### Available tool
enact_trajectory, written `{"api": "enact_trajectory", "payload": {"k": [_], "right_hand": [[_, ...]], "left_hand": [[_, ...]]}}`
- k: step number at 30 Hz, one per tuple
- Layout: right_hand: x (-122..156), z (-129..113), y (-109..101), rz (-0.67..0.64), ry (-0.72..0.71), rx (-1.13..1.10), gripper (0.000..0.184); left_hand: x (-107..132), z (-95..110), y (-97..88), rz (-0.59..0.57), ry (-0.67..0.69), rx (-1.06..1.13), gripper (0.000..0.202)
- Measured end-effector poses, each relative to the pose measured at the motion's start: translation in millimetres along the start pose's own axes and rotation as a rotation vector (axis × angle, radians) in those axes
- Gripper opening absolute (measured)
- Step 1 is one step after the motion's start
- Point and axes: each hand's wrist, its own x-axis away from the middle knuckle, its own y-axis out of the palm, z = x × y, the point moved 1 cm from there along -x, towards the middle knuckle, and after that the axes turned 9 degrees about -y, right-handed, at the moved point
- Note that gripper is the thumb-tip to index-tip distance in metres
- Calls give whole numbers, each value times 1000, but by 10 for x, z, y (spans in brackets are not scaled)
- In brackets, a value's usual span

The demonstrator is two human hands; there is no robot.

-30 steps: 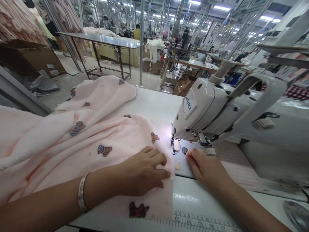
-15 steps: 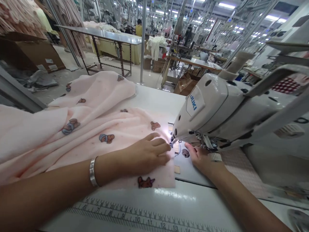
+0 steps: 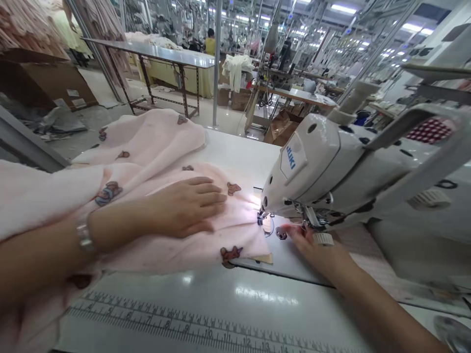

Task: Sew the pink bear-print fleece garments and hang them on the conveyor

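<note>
A pale pink plush fabric (image 3: 154, 245) printed with small bears lies over the machine bed, its right edge under the presser foot (image 3: 260, 218) of a white JUKI sewing machine (image 3: 309, 152). On top of the fabric, left of the needle, my left hand (image 3: 187, 206) rests flat with its fingers spread. To the right of the foot is my right hand (image 3: 312, 247), low beside the machine head. Its fingertips are partly hidden by machine parts, and whether they pinch anything does not show.
A printed ruler scale (image 3: 206, 333) runs along the front of the white table. Past the machine table stand a metal-legged table (image 3: 176, 56), a cardboard box (image 3: 55, 83) and hanging pink garments (image 3: 29, 29). A person in yellow (image 3: 210, 45) is far back.
My left hand has slid left across the fabric, away from the needle, and its fingers have flattened. The fabric's front edge has shifted and folded. My right hand has barely moved.
</note>
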Motion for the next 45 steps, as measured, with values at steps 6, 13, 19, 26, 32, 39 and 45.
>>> {"api": "enact_trajectory", "payload": {"k": [6, 13, 19, 26, 32, 39, 45], "right_hand": [[14, -436, -53, -51, -83, -113, 23], [59, -285, -92, 1, -189, -178, 21], [182, -251, -216, 181, -168, -90, 24], [375, -603, -133, 134, -415, -11, 35], [500, -825, -320, 162, -493, -174, 44], [391, -992, -72, 30, -468, 5, 72], [566, -529, -18, -8, -521, 292, 66]], "left_hand": [[653, 909, 80, 58, -251, 54, 44], [-205, 784, 200, 15, -239, 245, 20], [-227, 669, 290, -49, -214, 179, 33], [-250, 684, 289, -43, -199, 182, 36], [-239, 657, 338, -41, -193, 188, 29], [-207, 671, 358, 3, -202, 161, 38], [-214, 690, 270, -49, -203, 127, 37]]}}
